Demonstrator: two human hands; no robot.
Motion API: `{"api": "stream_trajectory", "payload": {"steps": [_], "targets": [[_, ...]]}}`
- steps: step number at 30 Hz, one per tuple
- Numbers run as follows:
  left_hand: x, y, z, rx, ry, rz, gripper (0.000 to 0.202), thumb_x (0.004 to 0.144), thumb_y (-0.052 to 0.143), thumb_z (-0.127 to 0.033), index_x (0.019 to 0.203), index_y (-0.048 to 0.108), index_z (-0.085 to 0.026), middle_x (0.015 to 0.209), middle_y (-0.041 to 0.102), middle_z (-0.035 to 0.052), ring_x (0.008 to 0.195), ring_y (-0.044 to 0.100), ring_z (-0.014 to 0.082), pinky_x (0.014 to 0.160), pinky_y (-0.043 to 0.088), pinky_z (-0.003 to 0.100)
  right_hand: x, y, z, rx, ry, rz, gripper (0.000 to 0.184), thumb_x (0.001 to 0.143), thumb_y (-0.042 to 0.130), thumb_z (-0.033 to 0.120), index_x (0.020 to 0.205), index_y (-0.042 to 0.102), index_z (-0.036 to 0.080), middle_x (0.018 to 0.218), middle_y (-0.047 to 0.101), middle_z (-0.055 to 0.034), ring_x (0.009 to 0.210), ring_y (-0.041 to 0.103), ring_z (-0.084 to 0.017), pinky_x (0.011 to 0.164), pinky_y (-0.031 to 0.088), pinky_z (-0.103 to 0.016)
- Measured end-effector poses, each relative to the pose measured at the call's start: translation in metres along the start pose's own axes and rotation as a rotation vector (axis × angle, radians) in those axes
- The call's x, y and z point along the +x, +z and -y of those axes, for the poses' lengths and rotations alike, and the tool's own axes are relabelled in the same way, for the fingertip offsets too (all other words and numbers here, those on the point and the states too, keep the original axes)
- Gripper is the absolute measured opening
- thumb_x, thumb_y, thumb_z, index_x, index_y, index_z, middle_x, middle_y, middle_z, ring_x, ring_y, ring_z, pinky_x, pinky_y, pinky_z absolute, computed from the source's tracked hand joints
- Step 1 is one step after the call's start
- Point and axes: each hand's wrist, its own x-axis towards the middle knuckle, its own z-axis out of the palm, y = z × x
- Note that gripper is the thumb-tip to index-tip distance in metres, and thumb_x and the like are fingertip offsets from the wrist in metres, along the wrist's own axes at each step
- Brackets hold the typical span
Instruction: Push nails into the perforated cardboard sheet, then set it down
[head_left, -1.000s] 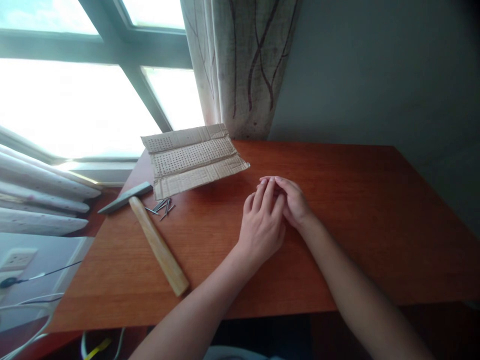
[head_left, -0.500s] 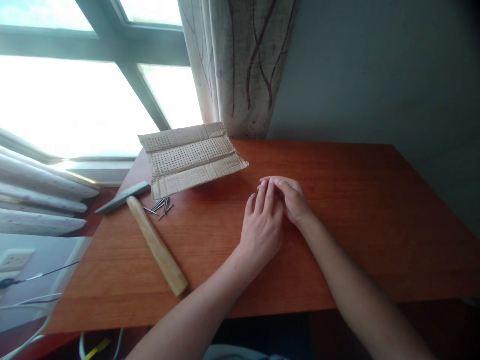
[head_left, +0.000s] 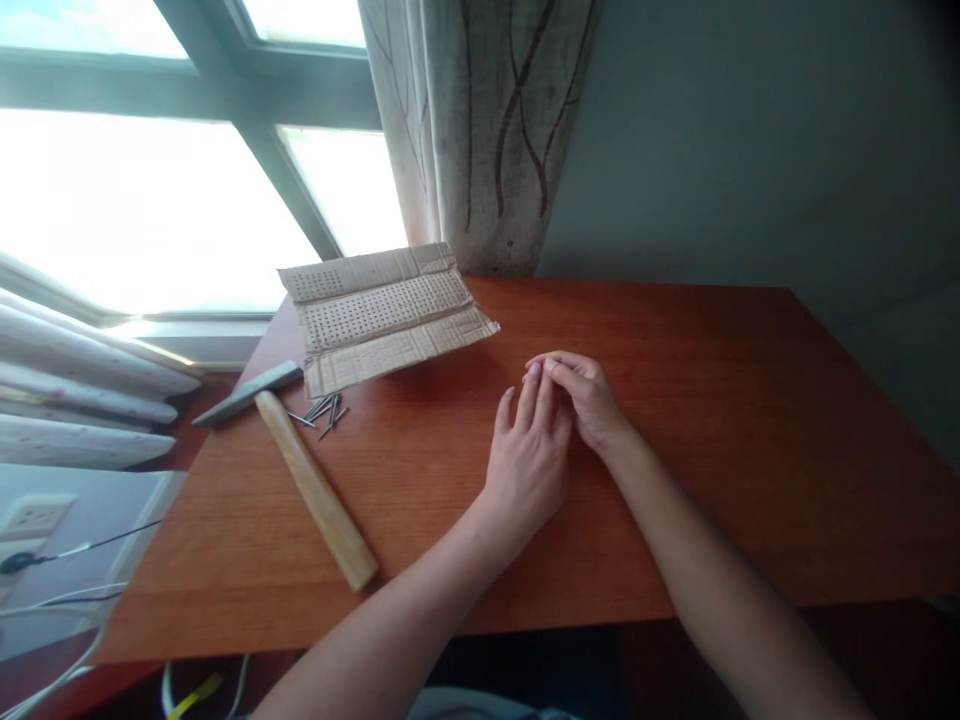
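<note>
My left hand (head_left: pixel 529 450) is held above the table, back upward, its fingers stretched out and slightly spread. My right hand (head_left: pixel 592 400) is closed around the left hand's fingertips, its thumb pressed on them from above. No object shows between the two hands, though the palms are hidden. Left of them lies a hammer (head_left: pixel 319 490) with a pale wooden handle and a grey metal head. Several nails (head_left: pixel 328 410) are scattered beside the hammer. Behind them is a creased piece of cardboard (head_left: pixel 379 310) punched with rows of small holes, its right side raised off the table.
The reddish-brown wooden table (head_left: pixel 712 400) stretches to the right under the hands. A window (head_left: pixel 150 220) and a patterned curtain (head_left: pixel 480 130) stand behind it. At the left are a wall socket (head_left: pixel 37 517) and white cables (head_left: pixel 67 610).
The right fingers and thumb have shifted slightly over the left fingertips. The hammer, nails and cardboard have stayed in place.
</note>
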Motion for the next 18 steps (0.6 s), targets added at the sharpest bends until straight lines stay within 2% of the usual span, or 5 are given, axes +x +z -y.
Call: {"api": "stream_trajectory", "payload": {"steps": [9, 18], "targets": [[0.0016, 0.0005, 0.0013, -0.016, -0.005, 0.023, 0.063, 0.091, 0.051, -0.024, 0.15, 0.042, -0.004, 0.162, 0.032, 0.0255, 0.152, 0.028, 0.0396, 0.12, 0.029, 0.052, 0.0011, 0.0015, -0.0031, 0.062, 0.052, 0.027, 0.015, 0.074, 0.075, 0.033, 0.083, 0.073, 0.021, 0.082, 0.071, -0.0011, 0.075, 0.064, -0.015, 0.073, 0.05, -0.028], [0.0008, 0.0004, -0.0001, 0.004, 0.009, 0.027, 0.064, 0.091, 0.052, -0.025, 0.15, 0.042, -0.002, 0.161, 0.035, 0.025, 0.152, 0.026, 0.0385, 0.121, 0.029, 0.051, 0.001, 0.0007, -0.004, 0.048, 0.039, 0.027, 0.016, 0.074, 0.077, 0.033, 0.083, 0.072, 0.021, 0.079, 0.069, 0.0002, 0.071, 0.062, -0.014, 0.069, 0.049, -0.027]]}}
